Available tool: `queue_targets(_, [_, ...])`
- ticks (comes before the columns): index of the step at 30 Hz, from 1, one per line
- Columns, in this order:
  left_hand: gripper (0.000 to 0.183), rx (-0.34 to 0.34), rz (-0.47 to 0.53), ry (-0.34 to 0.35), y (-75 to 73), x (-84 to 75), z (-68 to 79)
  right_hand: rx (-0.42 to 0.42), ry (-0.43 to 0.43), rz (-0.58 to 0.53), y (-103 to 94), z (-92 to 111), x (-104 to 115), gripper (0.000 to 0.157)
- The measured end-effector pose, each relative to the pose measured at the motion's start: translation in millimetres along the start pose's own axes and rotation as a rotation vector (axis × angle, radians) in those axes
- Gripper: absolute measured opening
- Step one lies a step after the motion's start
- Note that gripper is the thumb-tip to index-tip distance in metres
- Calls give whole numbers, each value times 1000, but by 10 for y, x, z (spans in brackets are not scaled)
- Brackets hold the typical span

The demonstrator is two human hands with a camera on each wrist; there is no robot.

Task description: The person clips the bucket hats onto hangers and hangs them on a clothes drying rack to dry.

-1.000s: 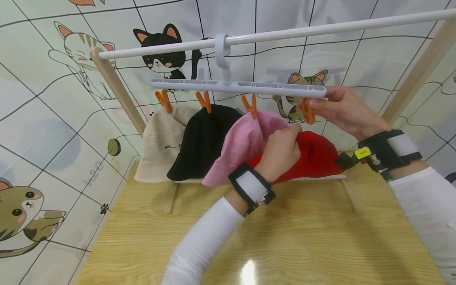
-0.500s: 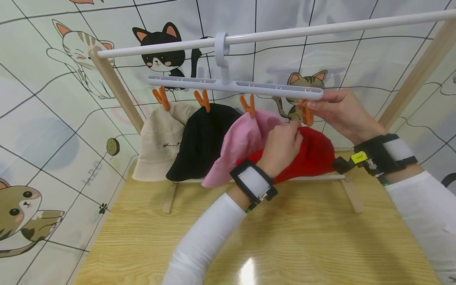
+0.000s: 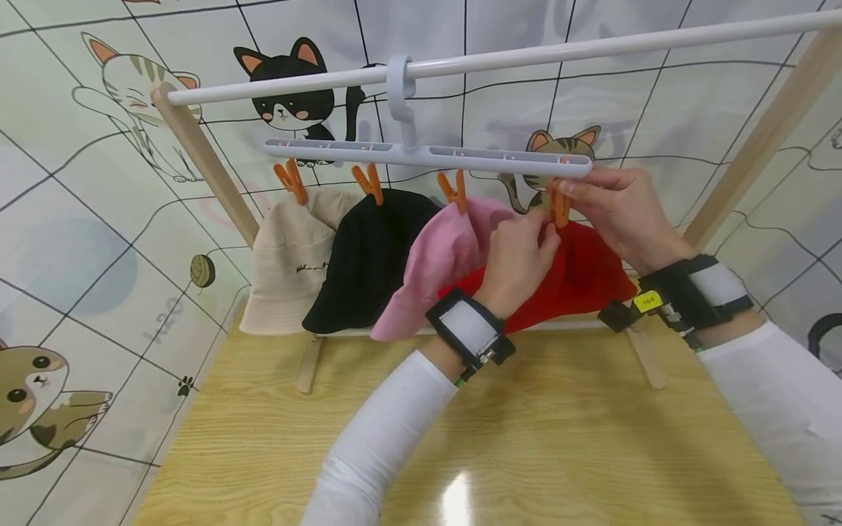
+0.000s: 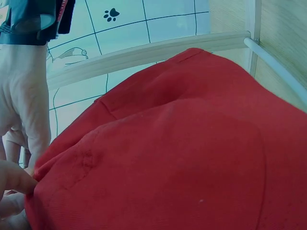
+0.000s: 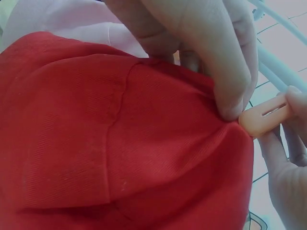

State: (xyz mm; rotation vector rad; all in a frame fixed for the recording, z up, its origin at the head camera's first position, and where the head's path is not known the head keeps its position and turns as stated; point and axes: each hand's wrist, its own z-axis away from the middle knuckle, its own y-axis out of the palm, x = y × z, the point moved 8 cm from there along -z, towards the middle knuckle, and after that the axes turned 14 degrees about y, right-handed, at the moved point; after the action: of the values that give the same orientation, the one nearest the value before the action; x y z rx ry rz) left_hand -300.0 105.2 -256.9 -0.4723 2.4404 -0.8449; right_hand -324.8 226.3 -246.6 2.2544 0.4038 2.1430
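A red bucket hat (image 3: 575,270) is pinched at its crown by my left hand (image 3: 520,256), just below the right end of the grey hanger (image 3: 487,159). My right hand (image 3: 625,212) pinches the orange clothespin (image 3: 560,204) at that end. In the right wrist view the tip of the clothespin (image 5: 264,116) meets the top fold of the red hat (image 5: 168,139), beside the left fingertips. Whether its jaws stand around the fabric I cannot tell. Red cloth (image 4: 182,139) fills most of the left wrist view.
Beige (image 3: 289,263), black (image 3: 375,256) and pink (image 3: 441,256) bucket hats hang from orange clothespins to the left. The hanger hooks over a white rod (image 3: 493,67) on wooden posts (image 3: 207,164). Below lies a wooden tabletop (image 3: 368,438).
Both hands have drawn together. The red hat's crown has risen to the orange clothespin, and the right hand has shifted slightly left with the hanger's end.
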Motion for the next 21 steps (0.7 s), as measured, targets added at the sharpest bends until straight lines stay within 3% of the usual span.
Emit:
queue_targets(12, [10, -92, 23, 44, -163, -11, -47, 71, -31, -24, -3, -35, 63, 31])
queue_targets(21, [12, -58, 65, 39, -138, -3, 0, 137, -22, -58, 0, -74, 25, 33])
